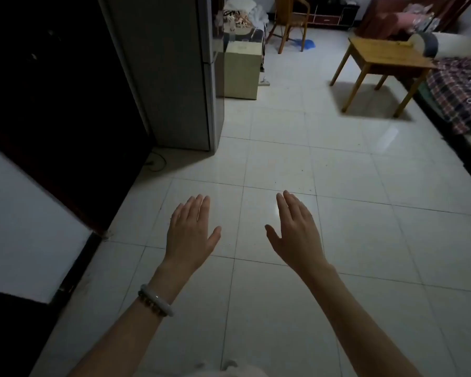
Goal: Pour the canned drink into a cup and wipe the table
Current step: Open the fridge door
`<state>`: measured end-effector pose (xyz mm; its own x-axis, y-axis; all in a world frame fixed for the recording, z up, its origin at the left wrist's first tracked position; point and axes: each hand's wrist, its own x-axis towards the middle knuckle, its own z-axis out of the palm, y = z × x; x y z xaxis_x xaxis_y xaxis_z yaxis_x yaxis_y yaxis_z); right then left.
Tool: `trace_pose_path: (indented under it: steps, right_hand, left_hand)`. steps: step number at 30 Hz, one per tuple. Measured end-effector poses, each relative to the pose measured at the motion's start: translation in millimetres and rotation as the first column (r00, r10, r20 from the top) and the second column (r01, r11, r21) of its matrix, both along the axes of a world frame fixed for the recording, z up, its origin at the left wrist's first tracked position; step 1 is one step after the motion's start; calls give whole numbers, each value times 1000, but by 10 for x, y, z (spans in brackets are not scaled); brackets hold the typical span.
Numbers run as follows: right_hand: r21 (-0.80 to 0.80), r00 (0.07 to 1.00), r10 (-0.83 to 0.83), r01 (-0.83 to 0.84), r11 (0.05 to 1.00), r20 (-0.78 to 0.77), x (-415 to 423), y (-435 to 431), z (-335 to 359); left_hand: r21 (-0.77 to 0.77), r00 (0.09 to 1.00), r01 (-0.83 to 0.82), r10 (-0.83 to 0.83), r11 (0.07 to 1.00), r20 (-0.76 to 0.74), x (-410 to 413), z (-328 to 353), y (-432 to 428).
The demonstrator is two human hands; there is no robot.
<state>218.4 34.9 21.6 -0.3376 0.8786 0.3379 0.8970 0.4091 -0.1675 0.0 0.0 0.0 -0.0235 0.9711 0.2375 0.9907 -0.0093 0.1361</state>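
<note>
Fingers [201, 208] straight, empty: L hand [191, 235], R hand [297, 235] | over floor tiles [283, 164] | table [386, 54] far R

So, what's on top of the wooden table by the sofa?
Only bare wood shows on the wooden table: no can, no cup. A grey-ended bolster overlaps its far right corner, so that part cannot be seen.

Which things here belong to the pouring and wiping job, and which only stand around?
Job: small square wooden table, probably; open left hand; open right hand. No can or cup shows.
Around: tall grey fridge; beige box; wooden chair; checked blanket.
</note>
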Motion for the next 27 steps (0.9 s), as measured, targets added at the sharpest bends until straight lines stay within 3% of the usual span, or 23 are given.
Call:
trace_pose_path:
  steps: [12,27]
  right_hand:
    - [-2,1000,-21,21,1000,-16,55,682,-180]
    - [7,998,-53,53,999,-40,-299,3046,-17]
  left_hand:
    - [-62,1000,2,-1,998,6,55,-142,674]
    - [-58,998,67,-66,996,9,-293,-70,3139]
